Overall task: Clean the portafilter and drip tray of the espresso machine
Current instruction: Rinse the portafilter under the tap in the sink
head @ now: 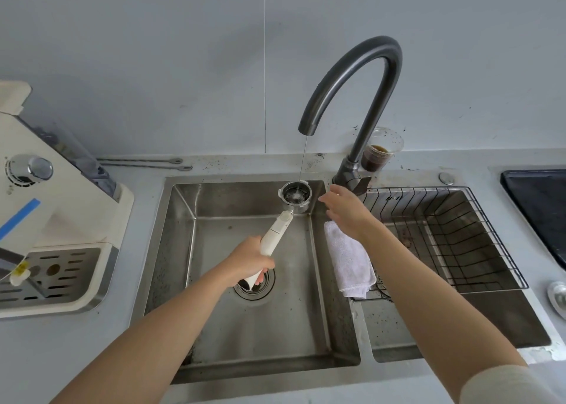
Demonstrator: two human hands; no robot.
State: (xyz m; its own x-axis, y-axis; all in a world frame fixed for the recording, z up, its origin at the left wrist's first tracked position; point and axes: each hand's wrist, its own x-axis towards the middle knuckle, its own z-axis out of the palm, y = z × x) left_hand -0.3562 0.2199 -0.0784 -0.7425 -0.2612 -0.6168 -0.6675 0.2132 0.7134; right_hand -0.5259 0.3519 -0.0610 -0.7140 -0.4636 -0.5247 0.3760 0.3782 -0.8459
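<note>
Grey counter w/ double steel sink (pixel 171 250). Far left: espresso machine (pixel 58 219), drip tray (pixel 52 273) seated at its base. Left hand (pixel 254 259) fist-closed round portafilter (pixel 286 219) handle, basket up under thin stream from gooseneck faucet (pixel 352 78). White cloth (pixel 349 262) draped on sink divider. Right hand (pixel 346 209), fingers loose/open, near faucet lever, holding nothing. Wire rack (pixel 477 235) in right basin.

Pale grey wall (pixel 153 51) behind grey counter (pixel 92 357); soft, possibly daylight, illumination.
</note>
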